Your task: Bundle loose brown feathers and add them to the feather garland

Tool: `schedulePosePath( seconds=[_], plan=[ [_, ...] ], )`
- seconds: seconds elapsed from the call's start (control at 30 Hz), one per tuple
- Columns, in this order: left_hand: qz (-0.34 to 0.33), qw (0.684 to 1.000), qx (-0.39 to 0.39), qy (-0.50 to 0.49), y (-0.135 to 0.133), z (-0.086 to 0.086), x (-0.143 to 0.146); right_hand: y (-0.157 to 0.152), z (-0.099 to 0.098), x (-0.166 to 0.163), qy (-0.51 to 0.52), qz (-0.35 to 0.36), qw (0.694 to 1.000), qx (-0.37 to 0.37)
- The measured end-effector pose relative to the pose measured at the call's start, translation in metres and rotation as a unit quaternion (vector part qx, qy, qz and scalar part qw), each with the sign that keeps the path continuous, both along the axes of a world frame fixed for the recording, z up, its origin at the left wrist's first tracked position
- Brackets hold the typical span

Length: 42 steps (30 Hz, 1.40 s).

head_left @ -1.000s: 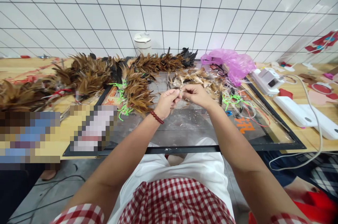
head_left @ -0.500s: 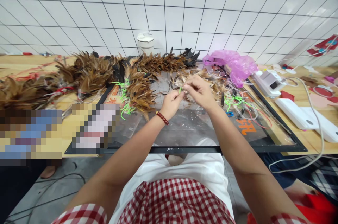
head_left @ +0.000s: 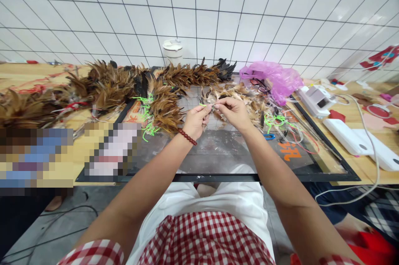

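My left hand (head_left: pixel 195 122), with a dark red bead bracelet (head_left: pixel 187 136) at the wrist, is closed in a pinch on a short bright green cord (head_left: pixel 202 105) that pokes out above the thumb. Its fingertips almost meet those of my right hand (head_left: pixel 233 112), also pinched. What my right hand holds is too small to make out. Just behind both hands lies a heap of pale brown feathers (head_left: pixel 243 95). To the left sits a bunch of brown feathers (head_left: pixel 165 107) beside tangled green cords (head_left: pixel 146 113). More green cords (head_left: pixel 277 122) lie to the right.
A black-framed panel (head_left: pixel 218 177) lies across the wooden table (head_left: pixel 336 169). At the back are a feather strip (head_left: pixel 190 74), a lidded white cup (head_left: pixel 172 50) and a pink plastic bag (head_left: pixel 274 78). White devices (head_left: pixel 347 137) and a cable (head_left: pixel 370 132) occupy the right side.
My left hand has shifted slightly left and turned, and the green cord now points left. My right hand has dropped a little, its fingers still pinched close to the left ones.
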<state>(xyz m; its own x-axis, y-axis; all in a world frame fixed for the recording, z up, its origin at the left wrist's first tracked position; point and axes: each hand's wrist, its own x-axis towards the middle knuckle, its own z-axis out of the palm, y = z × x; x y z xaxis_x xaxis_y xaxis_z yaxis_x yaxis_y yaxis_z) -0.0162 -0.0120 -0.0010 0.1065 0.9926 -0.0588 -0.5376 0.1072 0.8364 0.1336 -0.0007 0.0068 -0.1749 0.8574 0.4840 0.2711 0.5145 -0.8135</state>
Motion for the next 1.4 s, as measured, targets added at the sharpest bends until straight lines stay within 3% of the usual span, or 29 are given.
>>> schedulePosePath(
  seconds=[0.07, 0.17, 0.33, 0.53, 0.83, 1.03, 1.23, 1.4],
  plan=[
    [-0.008, 1.0, -0.007, -0.019, 0.001, 0.001, -0.002, 0.002, 0.001, 0.004, -0.026, 0.003, 1.0, -0.003],
    [-0.062, 0.997, -0.011, -0.033, 0.001, 0.002, -0.006, 0.004, 0.004, 0.013, -0.112, 0.02, 0.992, 0.062],
    [-0.11, 0.992, 0.02, 0.056, -0.001, 0.002, -0.005, 0.004, 0.008, 0.02, -0.186, 0.021, 0.972, 0.143],
    [-0.07, 0.973, 0.117, 0.188, -0.002, -0.004, 0.0, -0.002, 0.014, 0.017, -0.174, 0.014, 0.972, 0.16],
    [-0.147, 0.94, 0.139, 0.273, 0.001, -0.014, -0.001, -0.001, 0.016, 0.024, -0.217, 0.067, 0.961, 0.155],
    [-0.083, 0.884, 0.214, 0.406, 0.002, -0.02, 0.003, 0.0, 0.009, 0.02, -0.215, 0.077, 0.961, 0.156],
    [-0.113, 0.963, 0.055, 0.24, 0.001, -0.019, 0.005, 0.006, 0.005, 0.022, -0.197, 0.017, 0.968, 0.153],
    [-0.142, 0.953, 0.063, 0.259, 0.001, -0.019, 0.005, 0.005, 0.006, 0.021, -0.214, 0.034, 0.962, 0.165]
  ],
)
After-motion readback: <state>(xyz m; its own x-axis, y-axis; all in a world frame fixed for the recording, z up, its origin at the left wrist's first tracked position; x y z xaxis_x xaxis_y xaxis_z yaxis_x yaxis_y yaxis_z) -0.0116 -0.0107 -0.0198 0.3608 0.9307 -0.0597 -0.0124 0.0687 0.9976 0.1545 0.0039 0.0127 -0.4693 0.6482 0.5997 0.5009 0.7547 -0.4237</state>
